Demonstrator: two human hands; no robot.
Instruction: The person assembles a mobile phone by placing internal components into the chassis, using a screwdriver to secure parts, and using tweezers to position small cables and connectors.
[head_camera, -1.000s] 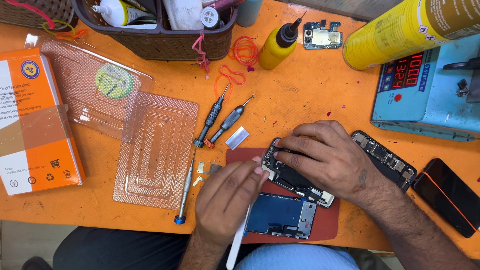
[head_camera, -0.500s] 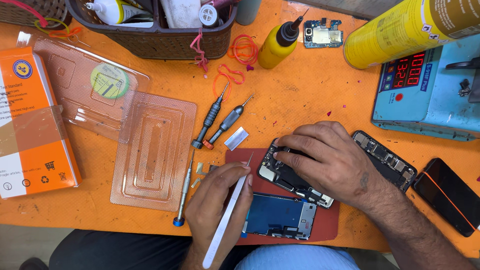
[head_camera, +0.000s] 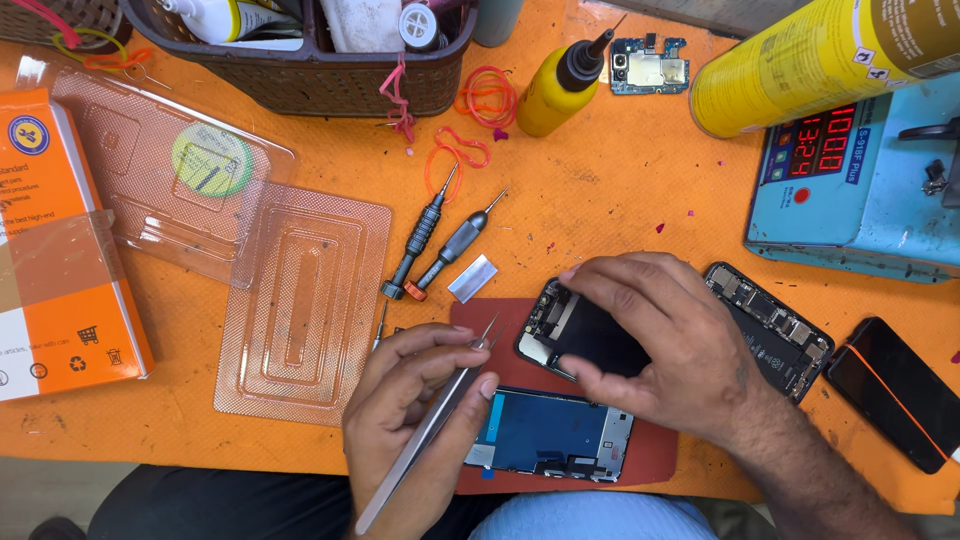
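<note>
Your left hand (head_camera: 420, 410) pinched the thin tweezers (head_camera: 432, 420) while your right hand (head_camera: 655, 340) pressed down on the open phone (head_camera: 560, 335) on the red mat (head_camera: 655, 455), and the sharp tips could have slipped and scratched its tiny parts.

orange table (head_camera: 640, 190) | two precision screwdrivers (head_camera: 440, 245) side by side | yellow squeeze bottle (head_camera: 562, 88) lying near small circuit board (head_camera: 648, 68) | clear plastic trays (head_camera: 300, 310) left | orange box (head_camera: 55, 230) far left | blue heating station (head_camera: 860, 190) right | brown basket (head_camera: 320, 80) at top
</note>
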